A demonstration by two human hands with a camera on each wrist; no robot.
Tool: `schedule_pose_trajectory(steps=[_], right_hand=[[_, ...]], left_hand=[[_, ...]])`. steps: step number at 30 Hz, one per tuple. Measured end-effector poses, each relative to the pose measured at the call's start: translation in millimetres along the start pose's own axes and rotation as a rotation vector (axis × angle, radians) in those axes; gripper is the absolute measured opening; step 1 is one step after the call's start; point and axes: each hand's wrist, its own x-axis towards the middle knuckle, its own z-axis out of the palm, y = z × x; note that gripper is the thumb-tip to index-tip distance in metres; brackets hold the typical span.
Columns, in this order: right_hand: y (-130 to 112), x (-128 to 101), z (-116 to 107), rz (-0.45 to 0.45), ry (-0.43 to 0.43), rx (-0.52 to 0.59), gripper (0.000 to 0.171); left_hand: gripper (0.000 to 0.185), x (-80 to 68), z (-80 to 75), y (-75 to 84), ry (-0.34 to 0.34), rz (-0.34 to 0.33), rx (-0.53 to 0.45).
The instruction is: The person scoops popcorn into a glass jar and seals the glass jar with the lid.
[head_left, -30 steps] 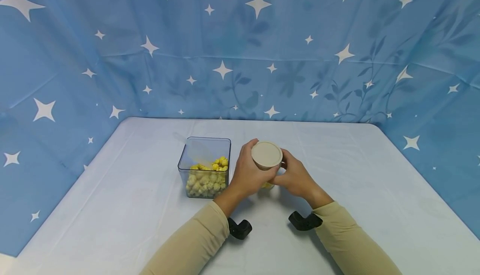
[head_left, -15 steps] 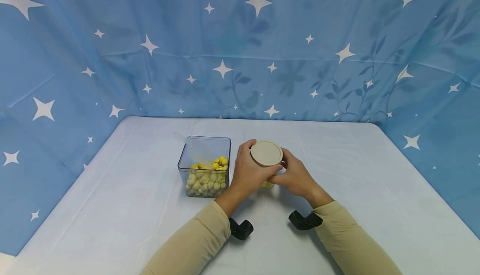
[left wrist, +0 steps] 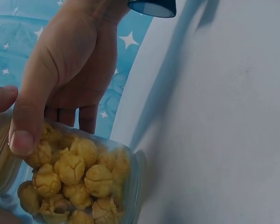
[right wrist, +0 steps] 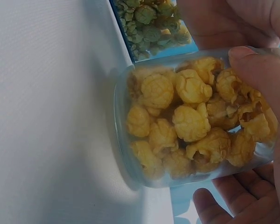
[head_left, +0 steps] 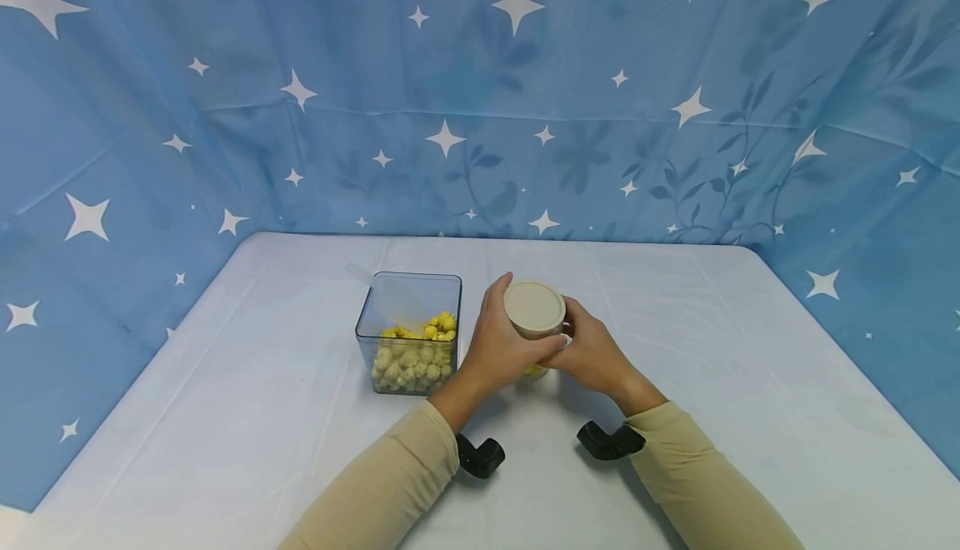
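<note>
A clear plastic jar (right wrist: 172, 126) of yellow popcorn stands upright on the white table, topped by a cream round lid (head_left: 535, 306). My left hand (head_left: 498, 337) curls round the lid from the left, its thumb across the front at the rim. From the right, my right hand (head_left: 592, 354) grips the jar below the lid, thumb (left wrist: 25, 126) in front and fingers on the far side. Both thumbs nearly meet at the front. Left of the hands is an open clear box (head_left: 363, 337) part filled with popcorn, with a translucent scoop (head_left: 396, 300) leaning in it.
A white cloth (head_left: 225, 408) covers the table. Behind it hangs a blue curtain (head_left: 480, 58) printed with white stars. A black wrist mount (head_left: 482, 458) sits at the left wrist and another black mount (head_left: 611, 442) at the right.
My left fingers and thumb have shifted slightly round the lid's rim, back and forth. The right hand, jar and box stay in place.
</note>
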Motion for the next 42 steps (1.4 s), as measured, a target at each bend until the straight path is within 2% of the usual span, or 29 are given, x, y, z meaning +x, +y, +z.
schedule_pose_trajectory(steps=[4, 13, 21, 34, 42], right_hand=[[0, 0, 0, 0.006, -0.002, 0.002, 0.084], [-1, -1, 1, 0.015, 0.005, 0.001, 0.085], [-2, 0, 0, 0.009, 0.001, -0.002, 0.082], [0, -1, 2, 0.008, 0.011, 0.012, 0.082], [0, -1, 1, 0.017, 0.007, -0.001, 0.083]], left_hand=[[0.094, 0.2, -2.3, -2.1, -0.017, 0.039, -0.005], [0.093, -1.1, 2.0, -2.2, 0.073, 0.07, -0.008], [0.092, 0.3, 4.7, 7.2, 0.133, 0.044, 0.004], [0.094, -0.2, 0.8, 6.7, 0.082, 0.016, 0.03], [0.096, -1.1, 1.6, 8.6, 0.101, -0.007, 0.022]])
